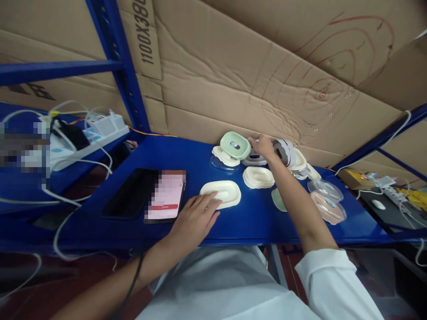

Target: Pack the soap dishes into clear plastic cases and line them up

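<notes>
My left hand (196, 218) lies palm down with its fingers spread, the fingertips over the near edge of a cream oval dish (230, 192). My right hand (263, 146) reaches to the back of the table. Its fingertips are beside the right edge of a light green oval dish (230, 141) with a small label and above a grey oval dish (251, 161); whether they grip either cannot be made out. Under the green dish are a cream piece (223, 155) and a clear plastic piece (218, 165). A stack of cream dishes (258, 178) stands in front.
Right of my forearm are grey pieces (285, 151), clear covers (325, 189) and a pink dish (328, 209). A green piece (277, 200) is partly hidden by the forearm. Two phones, one dark (128, 193) and one lit (167, 195), lie left. Cardboard (213, 80) walls the back.
</notes>
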A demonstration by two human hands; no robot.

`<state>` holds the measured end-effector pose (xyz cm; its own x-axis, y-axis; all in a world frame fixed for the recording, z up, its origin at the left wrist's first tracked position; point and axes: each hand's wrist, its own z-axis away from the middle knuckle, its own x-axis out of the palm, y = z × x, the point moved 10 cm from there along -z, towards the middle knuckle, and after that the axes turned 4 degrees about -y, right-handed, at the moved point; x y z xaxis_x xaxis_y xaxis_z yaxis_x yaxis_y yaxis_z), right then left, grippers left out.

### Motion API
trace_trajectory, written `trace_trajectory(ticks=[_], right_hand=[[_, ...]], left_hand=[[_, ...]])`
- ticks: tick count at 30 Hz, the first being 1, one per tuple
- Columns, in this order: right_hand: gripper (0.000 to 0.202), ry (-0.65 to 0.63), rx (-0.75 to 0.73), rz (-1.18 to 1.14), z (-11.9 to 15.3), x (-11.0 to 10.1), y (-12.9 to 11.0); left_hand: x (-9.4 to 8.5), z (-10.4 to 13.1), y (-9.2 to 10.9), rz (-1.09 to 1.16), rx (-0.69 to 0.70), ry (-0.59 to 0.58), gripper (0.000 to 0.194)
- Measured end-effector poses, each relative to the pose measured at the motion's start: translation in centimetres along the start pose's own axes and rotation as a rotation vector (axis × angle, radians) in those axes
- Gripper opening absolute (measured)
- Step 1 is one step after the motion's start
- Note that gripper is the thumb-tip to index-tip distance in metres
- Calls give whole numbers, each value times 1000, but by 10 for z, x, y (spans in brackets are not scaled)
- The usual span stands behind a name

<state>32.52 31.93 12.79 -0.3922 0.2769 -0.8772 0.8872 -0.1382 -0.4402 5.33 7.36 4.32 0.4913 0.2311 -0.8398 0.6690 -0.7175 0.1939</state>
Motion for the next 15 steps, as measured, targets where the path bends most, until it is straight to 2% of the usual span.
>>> trace_trajectory(ticks=[3, 5, 7, 9, 11, 13, 15], right_hand=[[42, -9, 10, -46, -4, -4, 3], [43, 18, -4, -72, -2, -23, 6], [45, 105, -100, -124, 14, -54, 5], [50, 244, -264, -203, 50, -86, 4], [55, 353, -405, -279, 103, -102, 6], [55, 344, -441, -328, 155, -92, 14], [51, 249, -420, -400, 194, -63, 20]], left_hand=[[0, 0, 1, -5, 6, 1, 27], [0, -1, 1, -4, 6, 2, 27], [0, -1, 0, 0, -1, -1, 26], [1, -1, 0, 4, -14, -8, 25], [1, -1, -1, 16, -29, -18, 28], [0, -1, -2, 36, -52, -25, 38], [-3, -1, -5, 56, -92, -15, 50]])
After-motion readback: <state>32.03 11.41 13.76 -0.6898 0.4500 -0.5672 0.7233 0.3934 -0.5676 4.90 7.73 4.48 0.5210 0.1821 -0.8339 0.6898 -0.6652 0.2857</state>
